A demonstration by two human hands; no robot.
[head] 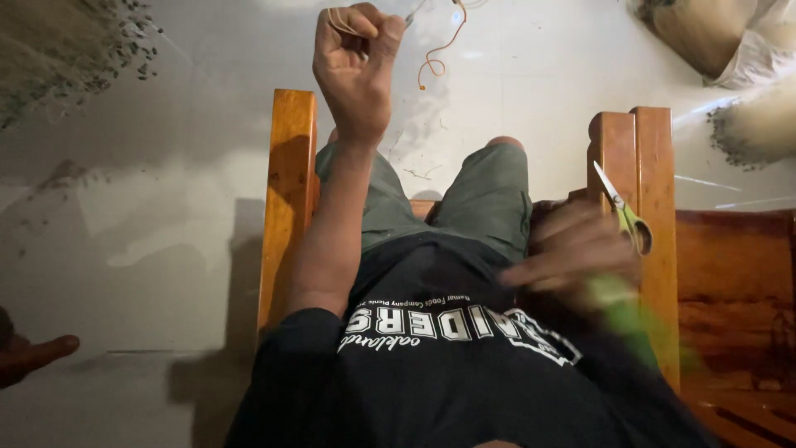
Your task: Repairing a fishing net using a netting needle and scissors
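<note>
My left hand (pixel 356 58) is raised in front of me, fingers closed around a thin orange string (pixel 435 50) that curls down from it. My right hand (pixel 572 249) is blurred near my right hip, beside the chair arm, with a blurred green thing (pixel 622 311) at or under it; whether the hand grips it I cannot tell. A pair of green-handled scissors (pixel 626 216) lies on the right wooden armrest (pixel 655 166), just beyond my right hand's fingers. I sit in a wooden chair in green shorts and a black shirt.
The left armrest (pixel 290 191) runs along my left forearm. A pale floor lies below, with dark scattered bits at upper left (pixel 116 50) and right (pixel 746 133). A sack (pixel 713 33) sits at top right. Another person's foot (pixel 33 353) shows at the left edge.
</note>
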